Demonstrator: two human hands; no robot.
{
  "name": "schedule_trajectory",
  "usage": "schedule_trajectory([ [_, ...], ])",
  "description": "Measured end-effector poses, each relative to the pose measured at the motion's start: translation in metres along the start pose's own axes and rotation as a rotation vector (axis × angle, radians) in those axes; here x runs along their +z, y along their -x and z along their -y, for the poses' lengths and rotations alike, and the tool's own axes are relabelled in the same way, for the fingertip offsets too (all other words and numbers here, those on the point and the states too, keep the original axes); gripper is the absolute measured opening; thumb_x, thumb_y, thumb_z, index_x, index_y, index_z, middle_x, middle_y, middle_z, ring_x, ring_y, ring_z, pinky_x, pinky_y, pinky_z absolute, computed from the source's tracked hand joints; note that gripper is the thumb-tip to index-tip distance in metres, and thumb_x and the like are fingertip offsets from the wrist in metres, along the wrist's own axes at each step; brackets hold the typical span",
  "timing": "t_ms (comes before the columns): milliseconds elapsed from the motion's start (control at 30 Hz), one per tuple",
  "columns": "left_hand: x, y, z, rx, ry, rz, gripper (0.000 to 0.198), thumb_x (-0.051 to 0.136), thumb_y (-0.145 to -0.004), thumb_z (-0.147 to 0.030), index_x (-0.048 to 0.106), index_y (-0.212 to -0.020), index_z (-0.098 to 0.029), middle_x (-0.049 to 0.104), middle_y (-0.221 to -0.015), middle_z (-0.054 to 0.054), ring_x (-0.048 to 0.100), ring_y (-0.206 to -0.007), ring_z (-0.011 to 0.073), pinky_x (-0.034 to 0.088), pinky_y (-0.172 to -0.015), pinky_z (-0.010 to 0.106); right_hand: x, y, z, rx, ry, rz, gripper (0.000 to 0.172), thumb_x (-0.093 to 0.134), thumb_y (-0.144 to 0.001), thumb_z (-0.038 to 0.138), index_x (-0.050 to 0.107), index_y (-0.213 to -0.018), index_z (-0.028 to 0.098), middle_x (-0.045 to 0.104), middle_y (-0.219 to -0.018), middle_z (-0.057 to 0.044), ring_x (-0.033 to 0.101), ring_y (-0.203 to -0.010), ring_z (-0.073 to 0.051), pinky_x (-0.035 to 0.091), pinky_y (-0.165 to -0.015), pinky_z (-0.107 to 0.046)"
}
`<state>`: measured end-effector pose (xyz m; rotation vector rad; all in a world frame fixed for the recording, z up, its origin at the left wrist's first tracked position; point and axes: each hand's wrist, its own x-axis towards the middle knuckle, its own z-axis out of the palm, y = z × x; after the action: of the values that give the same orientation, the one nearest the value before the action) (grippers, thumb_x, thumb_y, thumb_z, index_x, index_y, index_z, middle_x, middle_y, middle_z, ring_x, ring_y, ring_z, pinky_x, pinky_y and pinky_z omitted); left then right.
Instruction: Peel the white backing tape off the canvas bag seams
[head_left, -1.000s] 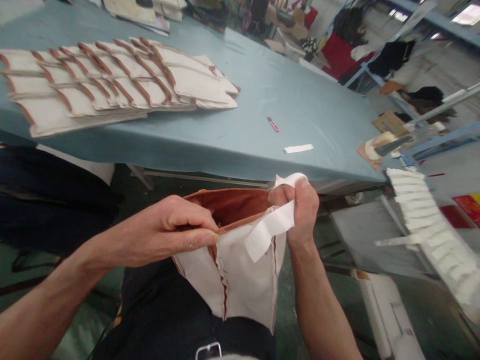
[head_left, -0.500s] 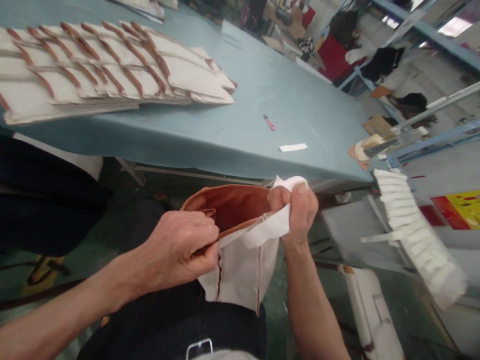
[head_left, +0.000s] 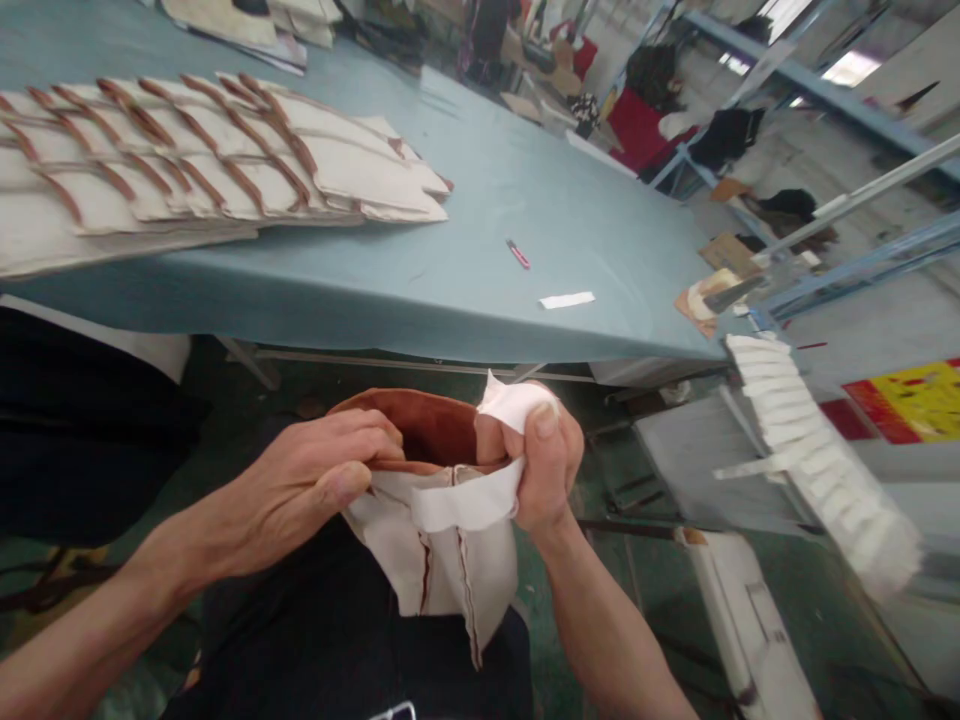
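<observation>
A cream fabric bag (head_left: 442, 560) with brown seams and a brown lining (head_left: 431, 420) is held above my lap, mouth up. My left hand (head_left: 322, 465) grips its rim on the left, fingers inside the opening and thumb outside. My right hand (head_left: 551, 450) is closed at the right side of the rim, pinching a white strip (head_left: 469, 500). One part of the strip lies along the bag's outer edge; the other part wraps over my right fingers. Those fingertips are partly hidden by the strip and the rim.
A blue-covered table (head_left: 465, 270) stands ahead, bearing stacked cream pieces with brown edging (head_left: 210, 150) at left. A small red-handled cutter (head_left: 517, 254) and a short white strip piece (head_left: 567, 300) lie on it. At right are a pleated white bundle (head_left: 817, 470) and metal shelving (head_left: 825, 75).
The bag and both hands have shifted left and slightly down in view. My left fingers have loosened from a fist and reach into the opening. More of the strip lies along the rim.
</observation>
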<state>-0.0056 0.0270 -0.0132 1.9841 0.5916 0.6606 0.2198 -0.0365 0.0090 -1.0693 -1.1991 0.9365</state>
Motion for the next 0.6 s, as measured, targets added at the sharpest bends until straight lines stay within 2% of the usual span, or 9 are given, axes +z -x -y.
schedule_trajectory([
  [67,0.0,-0.007,-0.006,0.061,0.009,0.039,0.075,0.024,-0.108,-0.072,0.076,-0.098,-0.019,0.077,-0.101,0.008,0.067,-0.093,0.0223,0.052,-0.091,0.031,0.006,-0.002,-0.003,-0.034,-0.01,0.015,0.056,0.05,-0.105,0.066,0.047,-0.065,0.027,0.046,-0.052,0.002,0.041,-0.044,-0.015,0.031,-0.045,-0.034],
  [133,0.0,-0.013,-0.013,0.09,0.028,0.064,0.069,0.025,-0.112,-0.064,0.076,-0.104,-0.019,0.076,-0.103,0.009,0.067,-0.095,0.0229,0.052,-0.093,0.032,0.008,-0.004,-0.006,-0.02,0.028,0.027,0.057,0.05,-0.104,0.068,0.049,-0.065,0.027,0.048,-0.053,0.001,0.04,-0.046,-0.016,0.033,-0.047,-0.034],
  [300,0.004,-0.024,-0.025,0.035,0.122,0.24,0.041,0.044,-0.111,-0.041,0.069,-0.088,-0.019,0.065,-0.08,0.0,0.059,-0.074,0.0161,0.048,-0.072,0.025,0.006,-0.007,-0.016,-0.005,0.063,0.065,0.057,0.047,-0.105,0.067,0.049,-0.066,0.026,0.051,-0.055,0.002,0.041,-0.048,-0.014,0.036,-0.049,-0.031],
  [367,0.009,-0.026,-0.024,0.021,0.163,0.274,0.035,0.048,-0.109,-0.037,0.064,-0.083,-0.019,0.061,-0.077,-0.002,0.056,-0.071,0.0139,0.046,-0.07,0.023,0.005,-0.007,-0.024,0.005,0.045,0.082,0.055,0.046,-0.107,0.064,0.05,-0.067,0.025,0.05,-0.054,0.003,0.04,-0.047,-0.013,0.034,-0.048,-0.03],
  [500,0.018,-0.023,-0.017,-0.084,0.221,0.224,0.033,0.051,-0.106,-0.039,0.065,-0.085,-0.018,0.062,-0.077,-0.002,0.055,-0.069,0.0131,0.044,-0.065,0.022,0.003,-0.004,-0.042,0.018,-0.008,0.092,0.053,0.047,-0.109,0.058,0.051,-0.069,0.024,0.05,-0.055,0.004,0.041,-0.047,-0.012,0.033,-0.049,-0.028],
  [600,0.022,-0.02,-0.014,-0.155,0.279,0.168,0.035,0.053,-0.103,-0.04,0.063,-0.078,-0.018,0.059,-0.07,-0.003,0.05,-0.063,0.0121,0.041,-0.059,0.022,0.002,-0.008,-0.048,0.02,-0.016,0.094,0.048,0.049,-0.109,0.055,0.057,-0.074,0.023,0.057,-0.06,0.003,0.047,-0.052,-0.012,0.036,-0.053,-0.028],
])
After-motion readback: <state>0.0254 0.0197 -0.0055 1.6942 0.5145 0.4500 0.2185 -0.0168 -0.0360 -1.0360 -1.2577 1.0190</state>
